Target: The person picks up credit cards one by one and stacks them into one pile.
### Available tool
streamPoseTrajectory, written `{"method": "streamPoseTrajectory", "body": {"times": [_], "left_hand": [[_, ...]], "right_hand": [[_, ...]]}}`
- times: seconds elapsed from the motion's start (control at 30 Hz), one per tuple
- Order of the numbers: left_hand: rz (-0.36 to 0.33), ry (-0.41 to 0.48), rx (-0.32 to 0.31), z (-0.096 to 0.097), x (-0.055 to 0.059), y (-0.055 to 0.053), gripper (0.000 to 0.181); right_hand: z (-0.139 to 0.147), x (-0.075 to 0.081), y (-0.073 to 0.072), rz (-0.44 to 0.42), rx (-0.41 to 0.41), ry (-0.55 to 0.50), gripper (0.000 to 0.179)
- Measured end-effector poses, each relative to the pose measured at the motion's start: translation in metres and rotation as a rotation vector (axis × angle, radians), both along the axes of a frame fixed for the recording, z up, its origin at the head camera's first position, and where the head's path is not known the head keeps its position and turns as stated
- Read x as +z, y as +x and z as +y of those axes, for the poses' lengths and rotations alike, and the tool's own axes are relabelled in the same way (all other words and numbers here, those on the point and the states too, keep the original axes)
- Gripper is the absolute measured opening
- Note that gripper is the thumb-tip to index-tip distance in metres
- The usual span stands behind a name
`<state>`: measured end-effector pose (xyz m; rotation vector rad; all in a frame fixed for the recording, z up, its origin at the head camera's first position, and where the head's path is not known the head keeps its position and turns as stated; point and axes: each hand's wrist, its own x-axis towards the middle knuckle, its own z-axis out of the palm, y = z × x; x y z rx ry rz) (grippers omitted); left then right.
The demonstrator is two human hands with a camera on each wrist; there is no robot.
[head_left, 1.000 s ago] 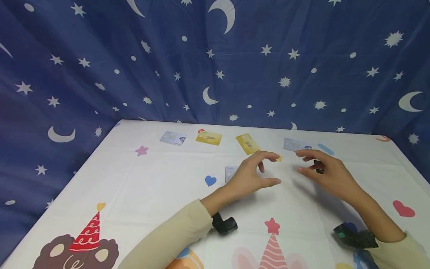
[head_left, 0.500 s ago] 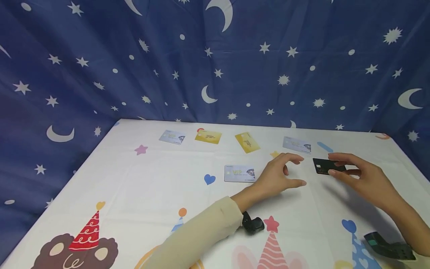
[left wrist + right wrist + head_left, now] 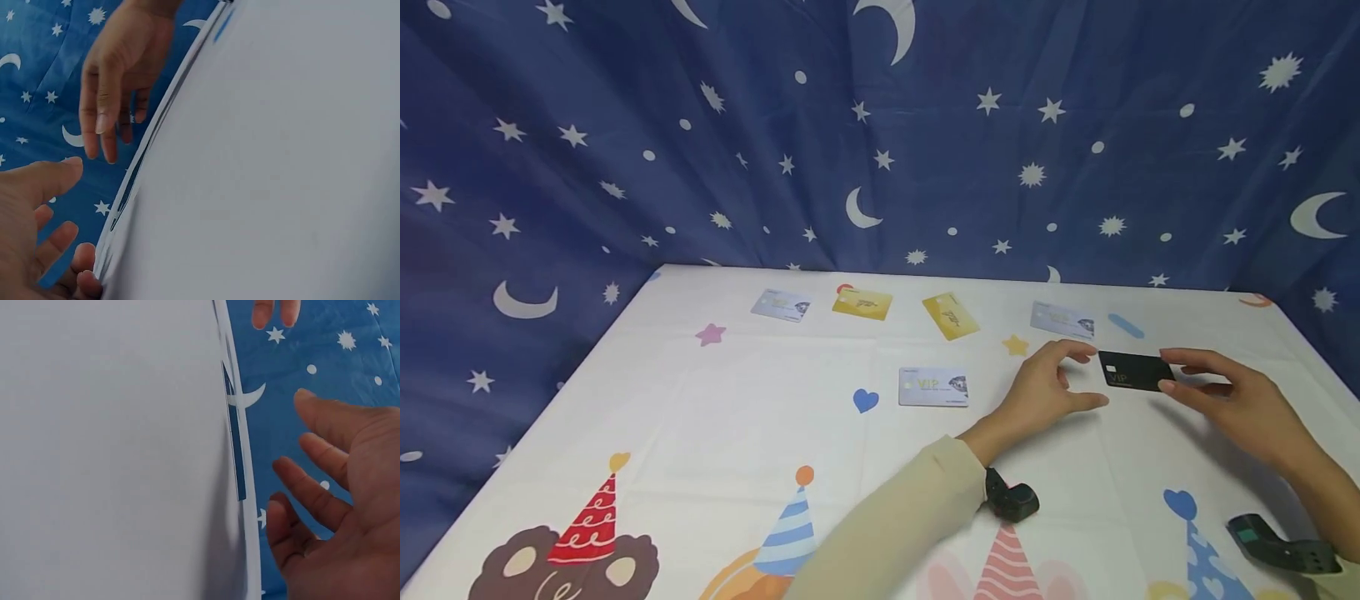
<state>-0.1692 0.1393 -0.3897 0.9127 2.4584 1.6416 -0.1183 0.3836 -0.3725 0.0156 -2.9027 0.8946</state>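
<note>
A black card [image 3: 1135, 372] marked VIP lies on the white tablecloth at right. My left hand [image 3: 1037, 392] hovers at the card's left end, index finger and thumb spread apart and holding nothing. On the other side, my right hand [image 3: 1232, 396] has its index finger and thumb overlapping the card's right end in the head view. The right wrist view shows this hand [image 3: 337, 487] with spread, loosely bent fingers and nothing between them; a thin, shiny blue strip [image 3: 234, 437], maybe the card seen edge-on, lies apart from it. Both hands also appear in the left wrist view, the left hand [image 3: 31, 219] nearest.
A silver VIP card [image 3: 933, 387] lies left of my left hand. Along the back are a silver card [image 3: 781, 305], a gold card [image 3: 862, 304], a tilted gold card [image 3: 951, 316] and another silver card [image 3: 1063, 319]. A blue starry curtain [image 3: 775, 133] hangs behind the table.
Both hands have moved right, the left toward the black card and the right away from over it, exposing more of it. The cards stay in place.
</note>
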Motion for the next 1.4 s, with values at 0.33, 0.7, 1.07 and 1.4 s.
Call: {"method": "streamPoseTrajectory", "body": {"times": [0.33, 0.7, 1.07, 1.4], "left_hand": [[0.118, -0.273, 0.05, 0.017, -0.007, -0.01, 0.063], [0.192, -0.452, 0.057, 0.024, -0.006, -0.01, 0.067], [0.162, -0.518, 0.041, 0.025, -0.007, -0.011, 0.07], [0.168, -0.523, 0.035, 0.024, -0.006, -0.009, 0.072]], "right_hand": [[0.019, -0.015, -0.004, -0.026, -0.015, 0.046, 0.064], [0.029, -0.03, -0.005, -0.056, -0.044, 0.116, 0.07], [0.03, -0.033, -0.004, -0.078, -0.01, 0.11, 0.075], [0.028, -0.031, -0.004, -0.054, 0.059, 0.064, 0.07]]}}
